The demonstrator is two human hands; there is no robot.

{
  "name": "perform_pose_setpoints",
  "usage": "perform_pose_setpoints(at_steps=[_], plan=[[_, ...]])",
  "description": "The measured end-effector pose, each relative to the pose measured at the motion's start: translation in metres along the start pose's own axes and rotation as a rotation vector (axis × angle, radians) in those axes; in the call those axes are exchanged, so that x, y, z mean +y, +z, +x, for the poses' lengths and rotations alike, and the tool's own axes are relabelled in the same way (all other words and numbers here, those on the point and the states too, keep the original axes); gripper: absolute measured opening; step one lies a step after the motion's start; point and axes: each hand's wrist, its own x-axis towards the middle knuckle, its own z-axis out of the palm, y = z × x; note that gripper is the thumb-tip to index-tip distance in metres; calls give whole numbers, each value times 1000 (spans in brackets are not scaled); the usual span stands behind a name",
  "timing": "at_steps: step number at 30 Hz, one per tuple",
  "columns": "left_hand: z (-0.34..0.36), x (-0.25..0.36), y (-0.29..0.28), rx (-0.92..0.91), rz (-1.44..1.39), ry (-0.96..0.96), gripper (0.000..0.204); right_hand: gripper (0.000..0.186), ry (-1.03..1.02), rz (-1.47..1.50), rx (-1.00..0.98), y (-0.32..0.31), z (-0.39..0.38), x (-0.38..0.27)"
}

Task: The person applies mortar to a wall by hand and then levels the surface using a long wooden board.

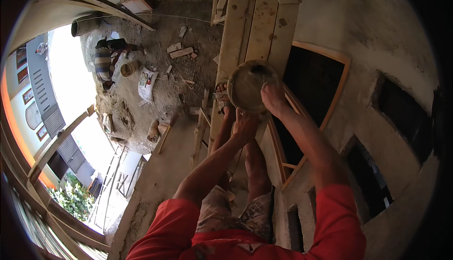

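Note:
A round, mud-coloured bucket (pixel 232 94) stands on the wooden planks in front of me, its open top facing up. Dark, wet-looking material lies inside it. My left hand (pixel 245 124) is closed on the bucket's near rim. At the right side of the bucket, my right hand (pixel 273 98) is closed in a fist over the rim. What that hand grips, perhaps a handle or a thin tool, is hidden by the fingers.
I am up on a narrow plank scaffold (pixel 264 14), with a sandalled foot (pixel 222 95) at its left edge. A wood-framed dark opening (pixel 311 80) adjoins the plastered wall at right. Far below, a person (pixel 104 61) bends near another bucket (pixel 128 68) and a white sack (pixel 146 85).

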Motion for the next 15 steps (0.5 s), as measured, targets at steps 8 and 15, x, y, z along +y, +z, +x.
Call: perform_pose_setpoints(at_steps=[8,15], plan=[[-11,-9,12,195,-118,86,39,42,94,187,5,33,-9,30],[-23,-7,-25,145,-113,12,43,30,304,912,-332,-22,-35,12]])
